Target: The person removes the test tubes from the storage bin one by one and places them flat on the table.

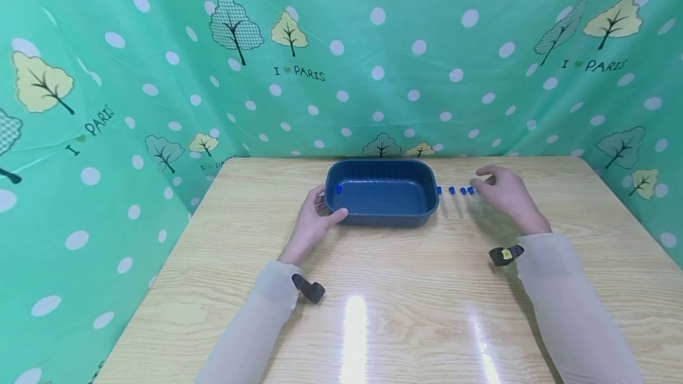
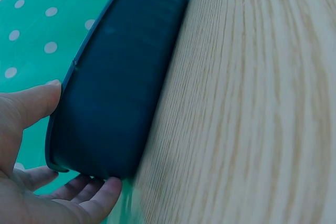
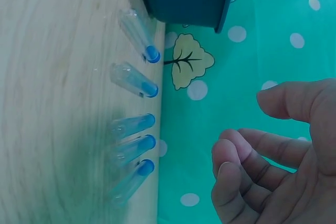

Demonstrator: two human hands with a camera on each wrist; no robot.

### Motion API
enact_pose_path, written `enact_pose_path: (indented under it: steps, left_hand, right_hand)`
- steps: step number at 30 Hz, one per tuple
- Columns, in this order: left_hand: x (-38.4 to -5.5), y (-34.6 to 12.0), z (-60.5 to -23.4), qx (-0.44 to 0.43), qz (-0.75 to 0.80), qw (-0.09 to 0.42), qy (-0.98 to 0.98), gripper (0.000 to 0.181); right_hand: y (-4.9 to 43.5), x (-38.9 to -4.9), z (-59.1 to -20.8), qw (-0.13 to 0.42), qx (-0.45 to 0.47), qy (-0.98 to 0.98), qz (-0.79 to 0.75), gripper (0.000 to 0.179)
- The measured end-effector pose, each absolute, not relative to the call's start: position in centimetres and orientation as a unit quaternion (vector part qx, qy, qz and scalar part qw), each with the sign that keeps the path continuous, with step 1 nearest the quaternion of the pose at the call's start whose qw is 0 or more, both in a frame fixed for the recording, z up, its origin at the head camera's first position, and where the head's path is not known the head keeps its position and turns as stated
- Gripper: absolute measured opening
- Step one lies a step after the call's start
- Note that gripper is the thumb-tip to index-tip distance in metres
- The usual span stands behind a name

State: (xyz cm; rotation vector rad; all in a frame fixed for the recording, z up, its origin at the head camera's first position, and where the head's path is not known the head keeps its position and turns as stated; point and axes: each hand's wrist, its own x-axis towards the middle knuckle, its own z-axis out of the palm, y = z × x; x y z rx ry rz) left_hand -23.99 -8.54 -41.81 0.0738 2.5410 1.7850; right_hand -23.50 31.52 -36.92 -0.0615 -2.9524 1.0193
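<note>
A dark blue rectangular plastic basin (image 1: pixel 384 220) sits upright on the table. My left hand (image 1: pixel 311 222) grips its left end, thumb over the front rim and fingers round the outside wall, as the left wrist view also shows. Inside the basin, at the left, is a clear tube with a blue cap (image 1: pixel 338 189). To the right of the basin, several similar capped tubes (image 3: pixel 134 80) lie side by side, caps toward the back. Over the rightmost ones hovers my right hand (image 1: pixel 507 194), fingers loosely bent, thumb apart from them, and nothing between them.
The wood-grain table (image 1: pixel 411 277) ends at a green dotted curtain (image 1: pixel 395 82) behind the basin, and the curtain continues along both sides. Each sleeved wrist wears a black strap with a small camera (image 1: pixel 315 293). Light glares off the table's front.
</note>
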Motion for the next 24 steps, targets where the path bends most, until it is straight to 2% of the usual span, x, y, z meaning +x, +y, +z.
enact_pose_path:
  steps: [24]
  left_hand:
    - [-24.1, -8.5, -41.9, 0.021, 0.57, 0.018, 0.821, 0.081]
  right_hand:
    - [29.3, -22.7, -35.6, 0.035, 0.006, -0.948, 0.317, 0.054]
